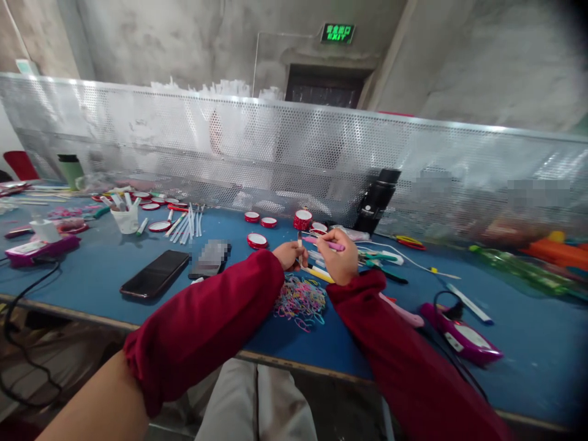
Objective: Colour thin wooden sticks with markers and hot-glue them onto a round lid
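Observation:
My left hand (289,256) is closed, its fingers pinching a slim, light stick with a dark upper end (300,240). Just to its right, my right hand (339,256) is wrapped round a pink pen-like tool (331,244) that points toward the left hand. The tool's tip is too small to make out. Below both hands lies a loose pile of thin coloured loops (301,300), pink, blue and yellow. A yellow-and-white stick (320,274) rests on the table between the hands. Behind them stand red-and-white round rolls (303,219).
On the blue table (248,294), a dark phone (155,274) lies left. A white cup of pens (125,219) stands farther left. At right are a black bottle (377,202), green-handled pliers (386,271) and a purple device (462,335). A perforated metal screen (257,147) runs behind.

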A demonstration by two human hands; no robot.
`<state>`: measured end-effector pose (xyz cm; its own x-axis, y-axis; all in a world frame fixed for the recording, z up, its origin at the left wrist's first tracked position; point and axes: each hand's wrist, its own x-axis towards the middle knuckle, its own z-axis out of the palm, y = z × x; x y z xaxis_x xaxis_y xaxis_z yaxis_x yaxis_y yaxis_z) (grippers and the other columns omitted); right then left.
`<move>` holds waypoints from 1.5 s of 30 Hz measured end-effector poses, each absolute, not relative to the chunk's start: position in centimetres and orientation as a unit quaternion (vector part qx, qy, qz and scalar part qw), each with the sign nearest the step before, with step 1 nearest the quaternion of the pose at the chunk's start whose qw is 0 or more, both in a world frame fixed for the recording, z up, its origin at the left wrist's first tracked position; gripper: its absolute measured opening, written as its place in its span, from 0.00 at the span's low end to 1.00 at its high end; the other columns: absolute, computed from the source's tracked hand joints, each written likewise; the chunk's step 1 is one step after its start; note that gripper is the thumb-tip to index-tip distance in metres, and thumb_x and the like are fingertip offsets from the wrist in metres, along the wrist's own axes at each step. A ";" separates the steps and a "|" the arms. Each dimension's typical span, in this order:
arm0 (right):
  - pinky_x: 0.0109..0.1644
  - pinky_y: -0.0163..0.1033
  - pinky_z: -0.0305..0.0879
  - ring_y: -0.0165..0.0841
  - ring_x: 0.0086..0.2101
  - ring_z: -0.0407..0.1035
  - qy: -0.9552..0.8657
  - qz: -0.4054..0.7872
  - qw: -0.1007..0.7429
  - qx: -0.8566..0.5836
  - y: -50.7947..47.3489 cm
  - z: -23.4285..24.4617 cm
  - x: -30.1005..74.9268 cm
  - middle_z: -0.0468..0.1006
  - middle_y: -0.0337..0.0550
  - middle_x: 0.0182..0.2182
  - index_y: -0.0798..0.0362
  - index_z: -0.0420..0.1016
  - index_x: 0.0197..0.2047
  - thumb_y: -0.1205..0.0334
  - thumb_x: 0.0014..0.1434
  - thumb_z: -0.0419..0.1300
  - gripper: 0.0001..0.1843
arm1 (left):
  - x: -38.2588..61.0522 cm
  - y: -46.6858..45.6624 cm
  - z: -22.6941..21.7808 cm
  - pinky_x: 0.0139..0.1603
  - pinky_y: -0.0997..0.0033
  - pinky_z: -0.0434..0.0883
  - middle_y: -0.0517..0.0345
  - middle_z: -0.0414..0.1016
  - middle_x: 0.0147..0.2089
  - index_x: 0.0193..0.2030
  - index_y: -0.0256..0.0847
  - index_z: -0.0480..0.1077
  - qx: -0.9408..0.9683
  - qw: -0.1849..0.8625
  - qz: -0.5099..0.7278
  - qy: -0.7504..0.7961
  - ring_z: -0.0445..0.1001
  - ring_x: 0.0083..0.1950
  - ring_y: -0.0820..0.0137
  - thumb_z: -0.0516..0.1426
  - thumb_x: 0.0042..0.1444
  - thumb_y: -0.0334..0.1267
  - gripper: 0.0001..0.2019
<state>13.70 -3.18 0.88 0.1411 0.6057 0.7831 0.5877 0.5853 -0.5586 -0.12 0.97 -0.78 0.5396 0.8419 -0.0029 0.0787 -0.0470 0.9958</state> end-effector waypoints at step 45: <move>0.27 0.33 0.59 0.28 0.22 0.63 -0.643 0.042 0.615 -0.454 -3.1 1.0 13.9 0.68 0.34 0.20 0.52 0.67 0.26 0.62 0.52 0.59 0.06 | -0.2 0.5 -0.4 0.15 0.80 0.51 0.63 0.68 0.22 0.32 0.37 0.60 0.635 0.601 0.326 0.360 0.60 0.14 0.81 0.42 0.65 0.33 0.11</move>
<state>13.92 -3.10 0.97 0.1695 0.6350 0.7537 0.5324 0.5846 -0.6122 -0.22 0.47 -0.41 0.5286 0.8486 -0.0201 0.0654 -0.0172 0.9977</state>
